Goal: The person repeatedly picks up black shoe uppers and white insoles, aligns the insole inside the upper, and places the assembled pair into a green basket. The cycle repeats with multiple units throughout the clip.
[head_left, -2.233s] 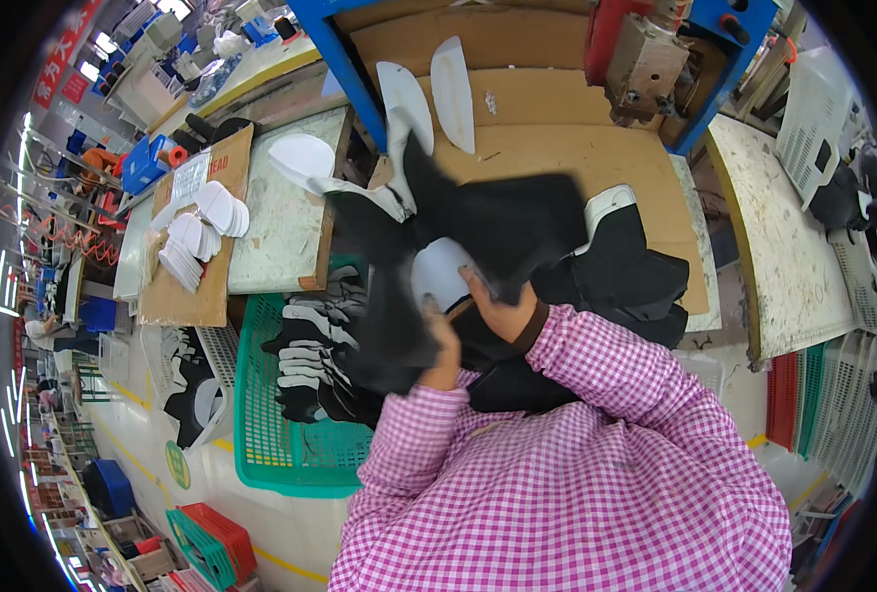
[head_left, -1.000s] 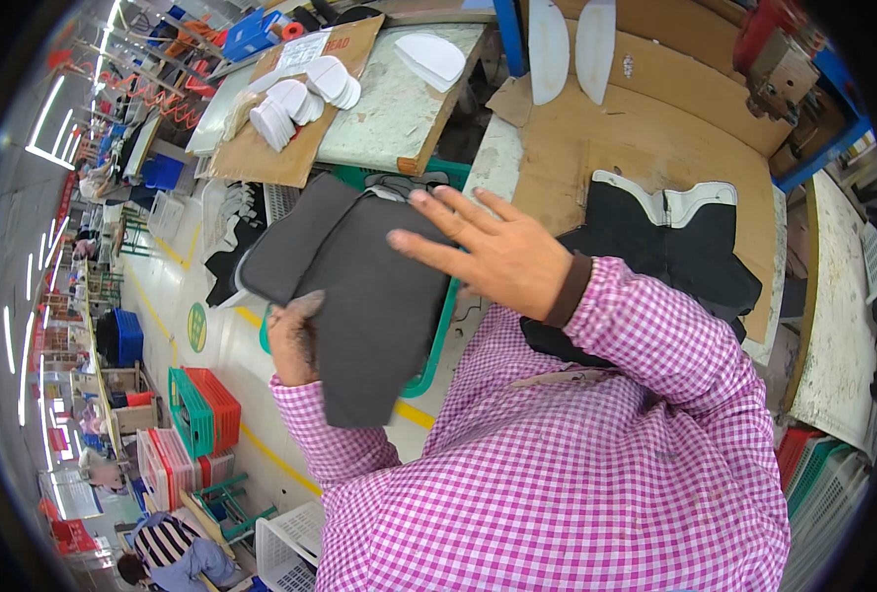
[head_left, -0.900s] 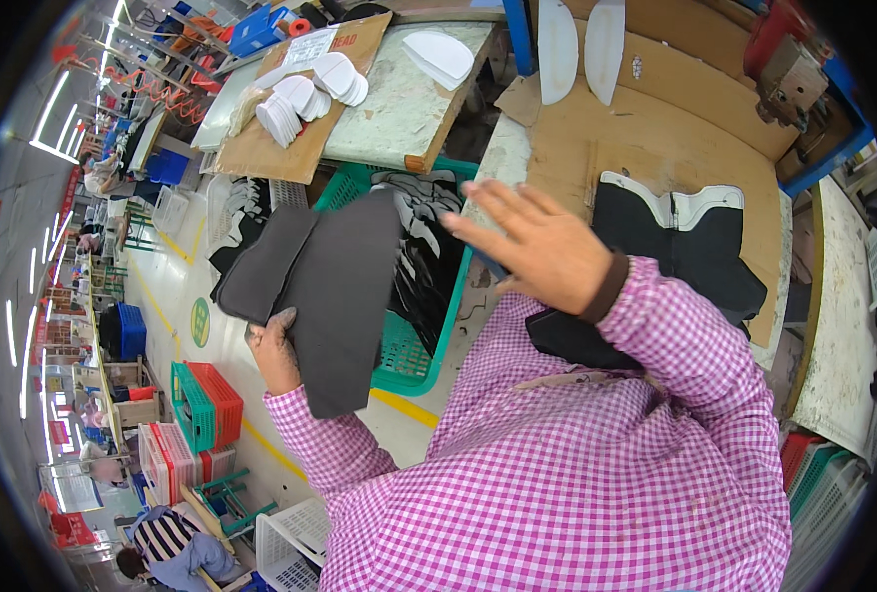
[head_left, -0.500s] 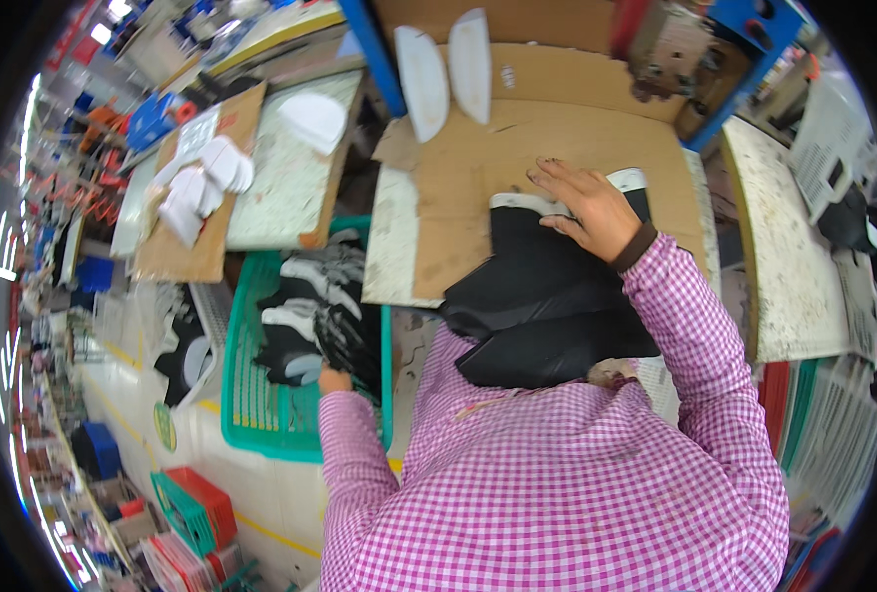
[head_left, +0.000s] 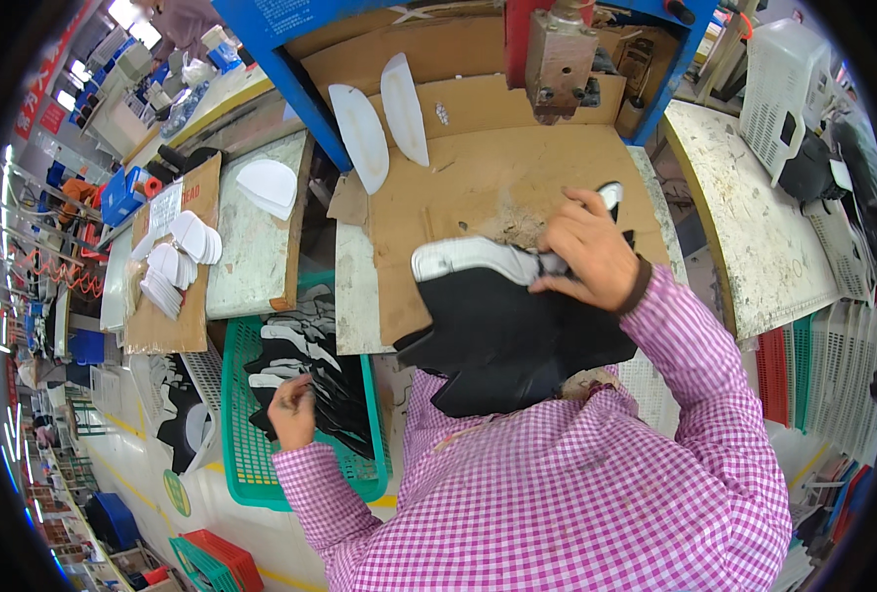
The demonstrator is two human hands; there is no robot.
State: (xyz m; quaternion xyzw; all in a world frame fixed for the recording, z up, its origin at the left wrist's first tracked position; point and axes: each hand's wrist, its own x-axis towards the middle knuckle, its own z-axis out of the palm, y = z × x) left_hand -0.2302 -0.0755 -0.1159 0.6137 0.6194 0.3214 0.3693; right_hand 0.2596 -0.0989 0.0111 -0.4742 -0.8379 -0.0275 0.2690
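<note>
1. We see the right hand (head_left: 588, 255) up on the cardboard-covered bench (head_left: 478, 178), fingers pinched on the top black shoe-upper piece (head_left: 502, 326) at its white trim.
2. That piece sits on a stack of black pieces overhanging the bench's near edge.
3. The left hand (head_left: 292, 411) is down in the green basket (head_left: 251, 464), fingers curled onto the black-and-white cut pieces (head_left: 305, 365); whether it actually grips one, we cannot tell.
4. Two white insole shapes (head_left: 379, 118) lean behind the bench.
</note>
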